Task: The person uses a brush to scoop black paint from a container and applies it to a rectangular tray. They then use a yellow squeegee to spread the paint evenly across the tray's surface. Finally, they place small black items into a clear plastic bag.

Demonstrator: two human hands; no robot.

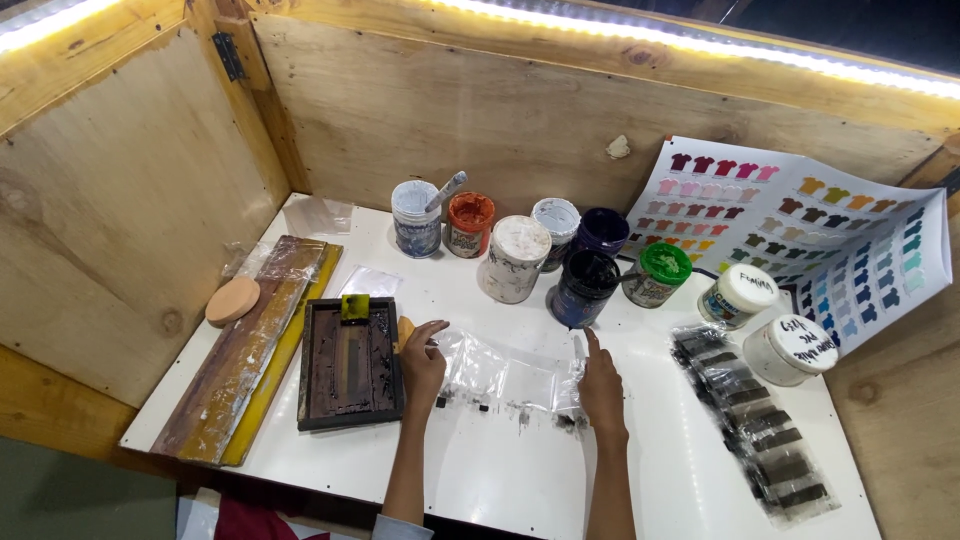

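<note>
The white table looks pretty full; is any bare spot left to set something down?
Yes. The white table is bare along its near edge, between the dark frame and the strip of dark swatches. A smaller patch lies between frame and paint jars. The jars crowd the back.

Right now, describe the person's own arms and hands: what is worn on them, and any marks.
Both forearms are bare up to the frame's lower edge. The left hand and right hand wear no gloves; no rings or watch show. A bit of pale grey-blue sleeve appears at the left elbow. Whether ink marks the fingers is too small to tell.
</note>
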